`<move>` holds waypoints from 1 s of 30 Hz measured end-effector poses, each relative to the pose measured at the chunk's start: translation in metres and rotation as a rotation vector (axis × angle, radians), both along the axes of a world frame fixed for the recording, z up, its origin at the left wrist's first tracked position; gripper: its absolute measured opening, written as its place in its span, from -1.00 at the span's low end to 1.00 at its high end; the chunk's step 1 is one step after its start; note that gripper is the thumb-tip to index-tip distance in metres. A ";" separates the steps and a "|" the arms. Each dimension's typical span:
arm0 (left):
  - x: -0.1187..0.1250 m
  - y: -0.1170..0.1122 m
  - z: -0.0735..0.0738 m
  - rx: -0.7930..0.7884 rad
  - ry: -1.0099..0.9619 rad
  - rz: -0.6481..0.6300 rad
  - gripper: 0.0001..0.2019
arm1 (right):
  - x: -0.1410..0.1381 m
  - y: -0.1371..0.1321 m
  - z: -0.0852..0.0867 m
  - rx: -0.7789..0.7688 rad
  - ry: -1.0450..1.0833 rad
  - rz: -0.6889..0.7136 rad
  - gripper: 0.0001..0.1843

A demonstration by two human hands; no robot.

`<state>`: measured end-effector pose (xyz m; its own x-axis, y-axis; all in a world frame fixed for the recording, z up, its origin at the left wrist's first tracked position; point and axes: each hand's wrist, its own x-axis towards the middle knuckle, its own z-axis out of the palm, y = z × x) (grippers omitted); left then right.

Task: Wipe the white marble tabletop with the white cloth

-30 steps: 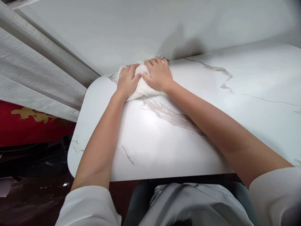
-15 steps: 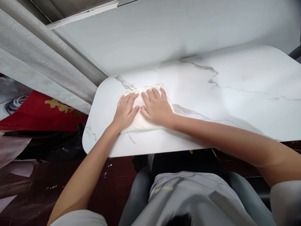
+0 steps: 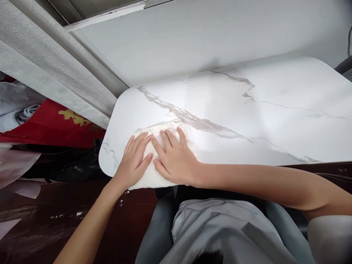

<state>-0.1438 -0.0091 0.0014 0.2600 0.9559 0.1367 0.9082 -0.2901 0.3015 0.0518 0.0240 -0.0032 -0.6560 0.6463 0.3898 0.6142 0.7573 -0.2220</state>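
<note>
A white, fluffy cloth point(image 3: 150, 176) lies at the near left part of the white marble-patterned table point(image 3: 233, 106), its lower edge reaching the table's front edge. My left hand point(image 3: 134, 159) rests on the left side of the cloth, fingers stretched forward and thumb out to the right. Flat on the cloth's right side is my right hand point(image 3: 176, 157), its fingers spread. The two hands lie side by side, a small gap between them. Part of the cloth is hidden under both palms.
Behind the table stands a pale grey panel point(image 3: 192, 36). A light curtain point(image 3: 60, 62) hangs at the left, near a red cloth with gold print point(image 3: 55, 124). Dark reddish flooring point(image 3: 68, 205) shows below, and my lap is close to the table's front edge.
Both hands and the white cloth have slid toward me, from the table's middle to its front edge. More of the grey marble vein shows behind them.
</note>
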 end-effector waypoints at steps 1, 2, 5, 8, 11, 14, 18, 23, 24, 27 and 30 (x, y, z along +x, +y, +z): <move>-0.004 -0.002 0.000 0.001 -0.001 -0.002 -0.49 | -0.003 -0.002 0.000 0.005 0.006 0.013 -0.36; -0.007 -0.003 0.000 0.004 -0.001 0.004 -0.49 | -0.006 -0.002 0.000 0.008 0.012 0.025 -0.36; -0.016 -0.002 0.001 0.009 -0.001 0.035 -0.50 | -0.014 0.003 -0.001 0.008 0.030 0.055 -0.36; -0.022 0.010 0.002 0.000 -0.001 0.064 -0.51 | -0.023 0.018 0.000 -0.004 0.026 0.069 -0.37; -0.028 0.033 0.003 0.007 -0.017 0.098 -0.52 | -0.034 0.042 0.000 -0.023 0.015 0.060 -0.39; -0.037 0.064 0.003 0.041 -0.052 0.138 -0.55 | -0.048 0.072 -0.002 -0.057 0.031 0.031 -0.47; -0.049 0.110 0.000 0.075 -0.101 0.173 -0.57 | -0.067 0.111 -0.004 -0.080 0.058 -0.083 -0.57; -0.058 0.158 -0.003 0.088 -0.157 0.207 -0.58 | -0.085 0.152 -0.004 -0.157 0.060 -0.289 -0.55; -0.059 0.167 -0.003 0.089 -0.163 0.212 -0.58 | -0.088 0.159 -0.004 -0.169 0.065 -0.319 -0.55; -0.059 0.190 -0.004 0.089 -0.171 0.237 -0.59 | -0.094 0.181 -0.004 -0.170 0.079 -0.371 -0.52; -0.060 0.209 -0.005 0.097 -0.165 0.263 -0.63 | -0.097 0.204 -0.006 -0.160 0.100 -0.362 -0.49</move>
